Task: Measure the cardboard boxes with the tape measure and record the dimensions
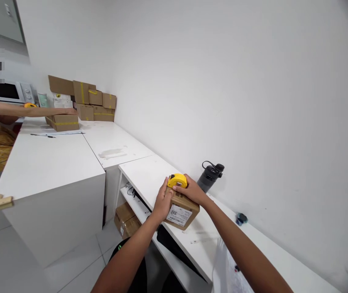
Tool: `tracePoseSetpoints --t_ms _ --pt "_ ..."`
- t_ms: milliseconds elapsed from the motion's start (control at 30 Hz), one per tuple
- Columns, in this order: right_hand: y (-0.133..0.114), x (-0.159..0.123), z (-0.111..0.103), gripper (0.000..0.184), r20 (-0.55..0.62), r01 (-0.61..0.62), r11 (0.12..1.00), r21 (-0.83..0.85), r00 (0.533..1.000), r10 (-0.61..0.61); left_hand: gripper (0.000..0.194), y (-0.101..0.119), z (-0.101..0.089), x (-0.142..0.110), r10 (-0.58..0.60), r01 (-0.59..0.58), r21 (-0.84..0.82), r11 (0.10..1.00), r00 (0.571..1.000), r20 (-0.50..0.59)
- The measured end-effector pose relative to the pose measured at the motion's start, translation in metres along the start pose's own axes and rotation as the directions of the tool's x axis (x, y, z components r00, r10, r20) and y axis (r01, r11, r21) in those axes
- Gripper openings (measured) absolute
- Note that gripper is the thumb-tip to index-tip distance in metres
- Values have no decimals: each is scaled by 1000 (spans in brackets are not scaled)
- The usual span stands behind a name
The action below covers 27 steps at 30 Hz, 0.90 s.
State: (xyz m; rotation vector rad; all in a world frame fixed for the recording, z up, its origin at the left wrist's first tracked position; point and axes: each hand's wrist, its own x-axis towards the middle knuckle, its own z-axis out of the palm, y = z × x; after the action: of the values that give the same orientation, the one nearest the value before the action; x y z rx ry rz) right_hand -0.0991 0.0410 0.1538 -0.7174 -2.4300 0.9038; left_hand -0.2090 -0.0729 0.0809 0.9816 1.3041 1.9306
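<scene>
A small brown cardboard box (189, 203) with a white printed label sits on the white shelf top in front of me. On its far top edge lies a yellow tape measure (177, 180). My left hand (163, 201) grips the box's left side, its thumb on the top and its fingertips beside the tape measure. My right hand (192, 190) is closed around the right side of the tape measure, over the top of the box. No drawn-out blade can be made out. A dark water bottle (210, 177) stands just beyond my right hand, by the wall.
A small dark object (241, 219) and a white plastic bag (227, 268) lie to the right. Another cardboard box (127, 219) is below the shelf top. At left, a co-worker's hand (70, 111) rests on a box (66, 122), near stacked cartons (85, 92) and a pen (47, 136).
</scene>
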Motion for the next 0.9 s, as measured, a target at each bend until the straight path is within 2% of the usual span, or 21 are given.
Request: tracePoseSetpoints --t_ms 167,300,367,467,567,633,767,833,900 --pt "3 -4 -3 39 4 -36 996 86 999 36 70 -1 3 0 -46 46 -25 999 999 6" --pt "5 -6 -2 42 1 -15 993 117 1000 15 66 -5 4 3 -36 36 -10 999 999 -4" --pt "6 -7 -1 49 -16 14 992 125 1000 -12 63 -6 4 4 -30 30 6 1000 999 -18" --pt "9 -8 2 70 -59 46 989 137 998 -38 61 -7 4 5 -8 9 27 1000 999 -34" --pt "10 -10 3 79 -178 89 989 120 982 -67 62 -7 4 5 1 -1 18 1000 1000 -29" --pt "10 -15 1 72 -323 138 987 82 941 -105 62 -7 4 4 -1 1 6 1000 1000 -21" --pt "18 -45 -19 51 -584 164 986 -22 798 -146 60 -8 4 7 -8 8 28 1000 1000 -23" --pt "31 -70 -36 44 -649 143 985 -99 741 -173 60 -7 5 9 -6 7 52 999 1000 -24" --pt "50 -99 -57 39 -674 81 982 -170 717 -175 59 -6 6 11 -5 7 69 998 1000 -23"
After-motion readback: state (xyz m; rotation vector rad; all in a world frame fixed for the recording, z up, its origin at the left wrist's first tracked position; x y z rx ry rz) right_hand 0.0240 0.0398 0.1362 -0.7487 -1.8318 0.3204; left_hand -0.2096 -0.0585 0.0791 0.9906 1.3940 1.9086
